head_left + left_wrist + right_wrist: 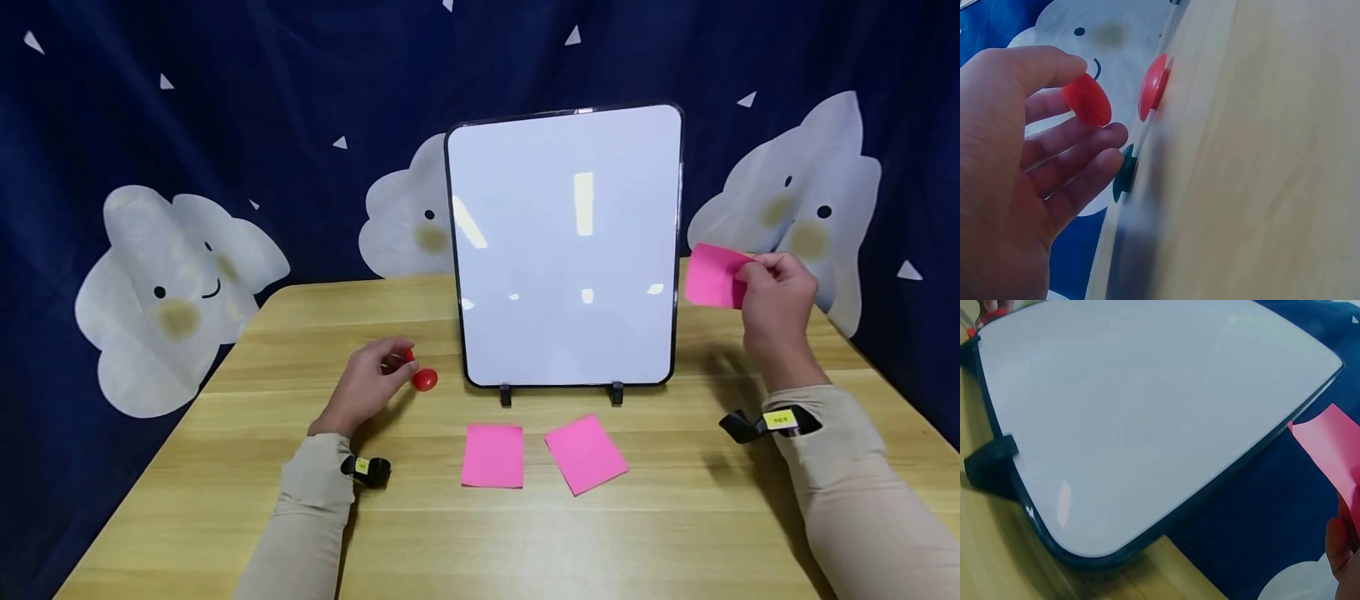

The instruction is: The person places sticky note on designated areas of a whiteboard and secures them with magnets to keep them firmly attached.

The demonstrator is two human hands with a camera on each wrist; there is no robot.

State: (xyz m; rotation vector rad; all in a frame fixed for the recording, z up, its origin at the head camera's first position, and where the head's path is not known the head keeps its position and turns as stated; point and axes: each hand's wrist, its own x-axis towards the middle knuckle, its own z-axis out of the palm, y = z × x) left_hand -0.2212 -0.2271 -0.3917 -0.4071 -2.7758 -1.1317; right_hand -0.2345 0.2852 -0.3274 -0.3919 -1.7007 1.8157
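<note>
My left hand (363, 383), low over the table left of the whiteboard (555, 292), pinches a round red magnet (1088, 101) between thumb and index finger. A second red magnet (425, 380) lies on the table by the fingertips. Close to the lower fingers in the left wrist view is a green magnet (1124, 175), hidden by the hand in the head view. Raised beside the board's right edge, my right hand (782, 304) pinches a pink sticky note (712, 277) by its right side; the sheet bends slightly.
Two more pink sheets, a straight one (492, 456) and a turned one (586, 454), lie in front of the board. The bare white board stands upright on two black feet (506, 396) on the wooden table (525, 550). Behind hangs a dark blue cloud-patterned curtain (300, 92).
</note>
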